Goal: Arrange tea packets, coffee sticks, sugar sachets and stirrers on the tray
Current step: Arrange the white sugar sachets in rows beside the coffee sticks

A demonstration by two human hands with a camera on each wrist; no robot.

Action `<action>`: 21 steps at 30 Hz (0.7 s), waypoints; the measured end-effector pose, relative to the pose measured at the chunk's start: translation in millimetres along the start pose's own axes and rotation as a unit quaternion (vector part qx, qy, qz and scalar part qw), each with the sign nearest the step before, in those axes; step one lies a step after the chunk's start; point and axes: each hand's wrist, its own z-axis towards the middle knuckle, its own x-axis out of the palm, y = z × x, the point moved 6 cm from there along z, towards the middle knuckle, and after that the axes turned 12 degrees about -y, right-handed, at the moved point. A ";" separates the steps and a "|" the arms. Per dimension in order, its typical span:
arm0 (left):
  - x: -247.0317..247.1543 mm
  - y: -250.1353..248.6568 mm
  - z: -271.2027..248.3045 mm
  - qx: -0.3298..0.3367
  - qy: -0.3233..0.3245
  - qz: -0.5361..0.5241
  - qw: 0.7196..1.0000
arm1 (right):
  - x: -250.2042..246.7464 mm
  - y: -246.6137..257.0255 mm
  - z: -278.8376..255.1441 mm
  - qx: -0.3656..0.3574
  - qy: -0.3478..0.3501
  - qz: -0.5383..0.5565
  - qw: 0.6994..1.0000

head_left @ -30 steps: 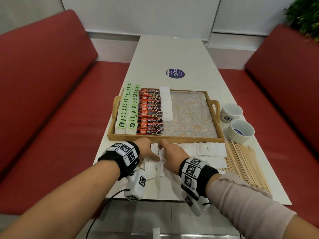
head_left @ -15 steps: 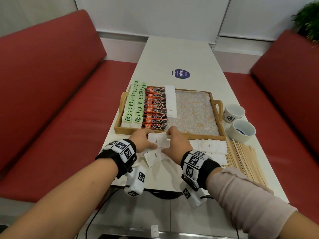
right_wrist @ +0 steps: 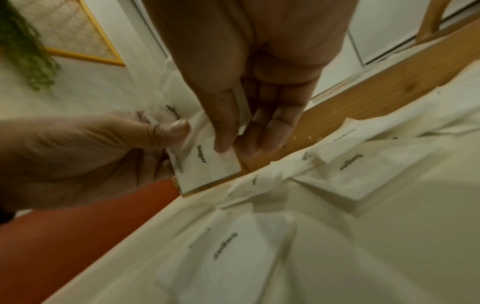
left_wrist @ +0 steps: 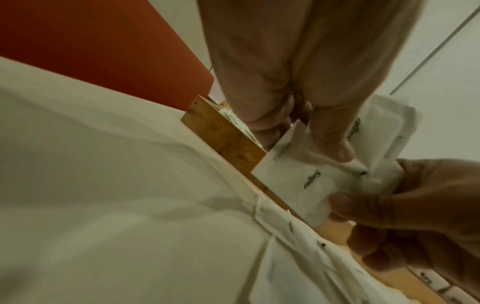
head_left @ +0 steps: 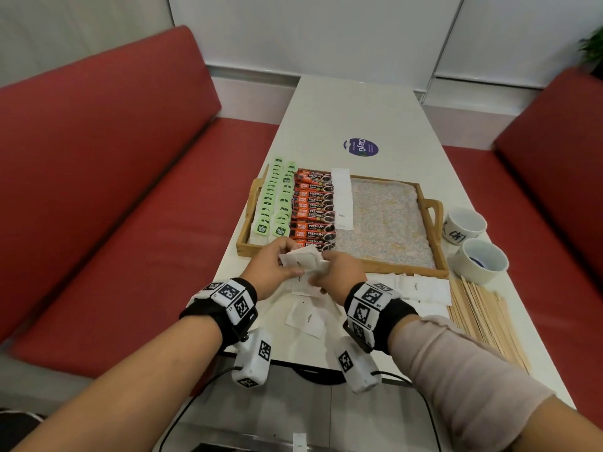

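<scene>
A wooden tray (head_left: 391,265) holds green tea packets (head_left: 273,203) at its left, red coffee sticks (head_left: 314,207) beside them and a column of white sugar sachets (head_left: 342,199). Its right half shows bare patterned liner. Just above the near rim, my left hand (head_left: 287,256) and right hand (head_left: 321,266) together pinch a small stack of sugar sachets (head_left: 301,259). In the left wrist view the thumb presses the stack (left_wrist: 306,181). The right wrist view shows my thumb on the top sachet (right_wrist: 205,162). Wooden stirrers (head_left: 479,311) lie on the table at the right.
More loose sugar sachets (head_left: 421,288) lie on the white table in front of the tray, one (head_left: 308,318) under my wrists. Two white cups (head_left: 465,223) (head_left: 483,261) stand right of the tray. Red benches flank the table.
Both hands have lifted a few sachets off the table and carried them forward to the tray's near rim. The rest has not moved.
</scene>
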 end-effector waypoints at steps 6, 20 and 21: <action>-0.6 16.9 -5.2 0.017 0.028 0.098 0.995 | 13.2 -1.8 -0.7 -0.022 0.022 -0.058 0.998; -4.4 24.0 11.6 -0.035 0.016 0.027 0.999 | 5.1 12.2 5.8 -0.044 0.041 0.088 0.994; -7.0 23.3 15.2 -0.054 0.009 -0.008 0.998 | 0.1 14.7 7.7 -0.044 0.035 0.107 0.993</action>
